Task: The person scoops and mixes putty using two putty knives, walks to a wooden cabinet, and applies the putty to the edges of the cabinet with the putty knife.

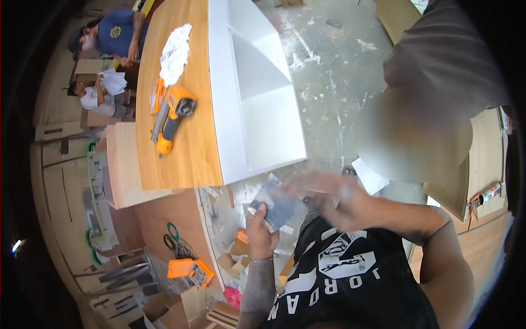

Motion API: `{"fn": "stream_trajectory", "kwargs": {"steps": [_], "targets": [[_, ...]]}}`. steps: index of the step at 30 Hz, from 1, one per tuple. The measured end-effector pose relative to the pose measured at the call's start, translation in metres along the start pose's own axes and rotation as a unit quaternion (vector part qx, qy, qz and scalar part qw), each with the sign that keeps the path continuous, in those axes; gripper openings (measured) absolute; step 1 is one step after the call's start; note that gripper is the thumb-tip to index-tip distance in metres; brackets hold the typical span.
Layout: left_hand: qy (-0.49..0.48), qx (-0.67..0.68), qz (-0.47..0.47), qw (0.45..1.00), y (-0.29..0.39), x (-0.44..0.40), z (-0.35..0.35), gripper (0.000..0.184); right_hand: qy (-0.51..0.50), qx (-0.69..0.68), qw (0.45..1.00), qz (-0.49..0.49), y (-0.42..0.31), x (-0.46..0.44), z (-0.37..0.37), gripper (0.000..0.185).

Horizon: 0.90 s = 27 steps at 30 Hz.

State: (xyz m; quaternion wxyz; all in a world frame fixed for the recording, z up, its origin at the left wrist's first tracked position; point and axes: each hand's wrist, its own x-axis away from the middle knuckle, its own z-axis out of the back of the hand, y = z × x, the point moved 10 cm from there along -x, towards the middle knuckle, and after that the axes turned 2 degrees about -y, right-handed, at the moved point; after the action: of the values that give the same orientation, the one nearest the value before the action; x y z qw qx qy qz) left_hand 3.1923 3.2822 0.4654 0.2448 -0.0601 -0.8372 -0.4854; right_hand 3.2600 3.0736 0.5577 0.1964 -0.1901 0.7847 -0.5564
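Note:
My left hand [262, 233] is closed on a flat, shiny blue-grey piece [276, 205] that looks like a plastic packet, with the thumb pressed on its near edge. Motion smears my right hand [337, 200], which is over or just beside the packet's far side. Its fingers are too blurred to tell whether they touch or grip it. Beyond the hands, an orange and black nail gun [176, 112] lies on a wood-topped cabinet [192, 159]. A crumpled white cloth or paper [175, 54] is on the same top.
White open compartments [266, 118] form the cabinet's side. Another person's dark sleeve [444, 55] is close on the right. Two more people are at the far left. An orange tool case [189, 271] and cables [178, 244] are lower left. A sealant gun [485, 196] rests at right.

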Motion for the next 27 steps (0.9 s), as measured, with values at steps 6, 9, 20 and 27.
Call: {"fn": "stream_trajectory", "kwargs": {"steps": [6, 9, 20, 27], "targets": [[-0.068, 0.17, 0.151, 0.971, -0.01, -0.012, -0.044, 0.04, -0.171, 0.386, 0.883, 0.203, 0.005, 0.025, -0.047, 0.039], [-0.199, 0.303, 0.153, 0.919, -0.004, -0.027, -0.024, 0.047, -0.067, 0.279, 0.958, 0.001, 0.032, 0.019, 0.0, 0.04], [-0.263, -0.46, -0.579, 0.62, 0.08, 0.048, -0.124, 0.03, 0.179, -0.484, 0.812, -0.274, 0.094, 0.04, 0.02, 0.033], [-0.282, -0.56, -0.458, 0.63, 0.066, 0.036, -0.109, 0.038, 0.087, -0.576, 0.801, -0.136, 0.008, 0.013, 0.019, 0.039]]}}
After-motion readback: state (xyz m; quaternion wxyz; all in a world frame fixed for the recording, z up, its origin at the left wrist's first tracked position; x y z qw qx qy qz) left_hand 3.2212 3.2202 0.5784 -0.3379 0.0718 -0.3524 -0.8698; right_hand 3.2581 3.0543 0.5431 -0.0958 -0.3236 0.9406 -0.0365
